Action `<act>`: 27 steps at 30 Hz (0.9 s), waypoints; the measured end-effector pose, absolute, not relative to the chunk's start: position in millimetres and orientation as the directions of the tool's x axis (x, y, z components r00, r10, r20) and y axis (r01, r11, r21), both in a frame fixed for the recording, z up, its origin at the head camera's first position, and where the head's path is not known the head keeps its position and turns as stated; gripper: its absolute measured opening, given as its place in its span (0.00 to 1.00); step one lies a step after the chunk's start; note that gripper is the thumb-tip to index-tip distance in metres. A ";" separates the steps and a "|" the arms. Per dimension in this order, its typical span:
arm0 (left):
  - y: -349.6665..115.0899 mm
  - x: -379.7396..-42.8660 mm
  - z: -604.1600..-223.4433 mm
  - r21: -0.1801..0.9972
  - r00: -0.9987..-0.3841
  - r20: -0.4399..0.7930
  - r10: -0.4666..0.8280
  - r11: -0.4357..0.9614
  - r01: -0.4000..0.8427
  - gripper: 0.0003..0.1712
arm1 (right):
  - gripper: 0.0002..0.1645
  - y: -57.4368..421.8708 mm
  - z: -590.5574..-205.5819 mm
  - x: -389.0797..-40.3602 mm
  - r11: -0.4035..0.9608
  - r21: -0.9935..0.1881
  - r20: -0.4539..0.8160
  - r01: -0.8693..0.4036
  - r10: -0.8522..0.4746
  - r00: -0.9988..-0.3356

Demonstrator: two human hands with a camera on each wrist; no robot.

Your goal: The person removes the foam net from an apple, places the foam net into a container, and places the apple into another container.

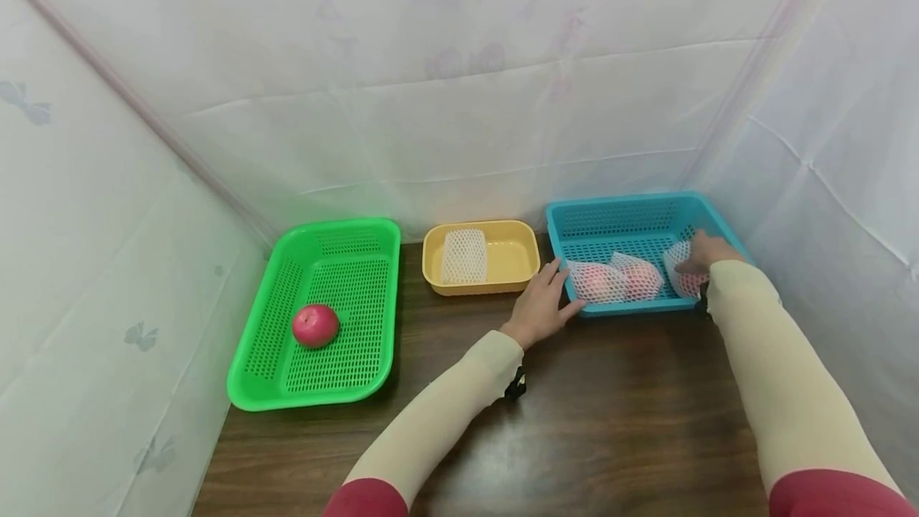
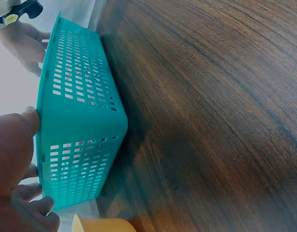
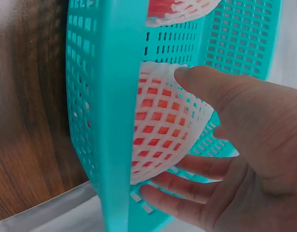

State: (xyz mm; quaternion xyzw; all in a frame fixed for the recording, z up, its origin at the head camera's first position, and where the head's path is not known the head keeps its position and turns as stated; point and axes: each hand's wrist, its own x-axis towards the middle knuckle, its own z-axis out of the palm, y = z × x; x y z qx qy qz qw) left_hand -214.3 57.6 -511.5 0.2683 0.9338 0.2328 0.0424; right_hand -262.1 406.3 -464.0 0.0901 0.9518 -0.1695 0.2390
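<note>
At the right, a blue plastic basket [image 1: 621,309] holds several red fruits in white foam nets. My right hand [image 1: 705,252] reaches into its right end and grips a netted fruit [image 3: 160,121], thumb on the net's upper edge and fingers round the far side. Two more netted fruits, the left one [image 1: 594,283] and the middle one [image 1: 639,278], lie beside each other further left. My left hand [image 1: 538,305] holds the basket's near left corner, with the thumb on the rim [image 2: 40,96] and the fingers bent at the adjoining side.
A yellow tray [image 1: 513,262] with a flat white foam net [image 1: 465,256] stands left of the blue basket. Further left, a green basket [image 1: 359,325] holds one bare red fruit [image 1: 315,325]. White sheeting [image 1: 459,126] encloses the wooden table [image 1: 574,421] behind and at both sides.
</note>
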 end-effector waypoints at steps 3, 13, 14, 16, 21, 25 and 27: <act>57.4 -214.6 -511.2 0.454 -0.852 0.043 0.522 0.749 0.482 0.43 | 0.54 407.0 -464.9 -260.8 0.922 -0.285 -0.496 0.263 0.093 -0.863; 58.2 -216.2 -513.2 0.458 -0.851 0.048 0.522 0.746 0.484 0.43 | 0.54 408.7 -469.2 -262.6 0.900 -0.309 -0.540 0.308 0.100 -0.835; 58.2 -216.4 -513.3 0.457 -0.851 0.049 0.522 0.747 0.484 0.43 | 0.53 408.9 -469.6 -263.2 0.900 -0.306 -0.545 0.311 0.102 -0.832; 58.1 -216.6 -513.1 0.457 -0.852 0.049 0.521 0.747 0.483 0.43 | 0.52 408.8 -469.9 -263.7 0.905 -0.294 -0.558 0.309 0.100 -0.824; 58.5 -216.7 -513.2 0.448 -0.852 0.047 0.522 0.751 0.485 0.43 | 0.51 407.6 -471.1 -262.8 0.917 -0.261 -0.574 0.302 0.104 -0.812; 59.1 -215.4 -512.8 0.445 -0.853 0.036 0.521 0.756 0.481 0.43 | 0.51 406.8 -473.8 -262.0 0.911 -0.261 -0.582 0.318 0.114 -0.805; 59.2 -214.8 -512.7 0.441 -0.853 0.032 0.520 0.759 0.479 0.43 | 0.52 406.7 -474.9 -262.1 0.910 -0.259 -0.586 0.324 0.119 -0.802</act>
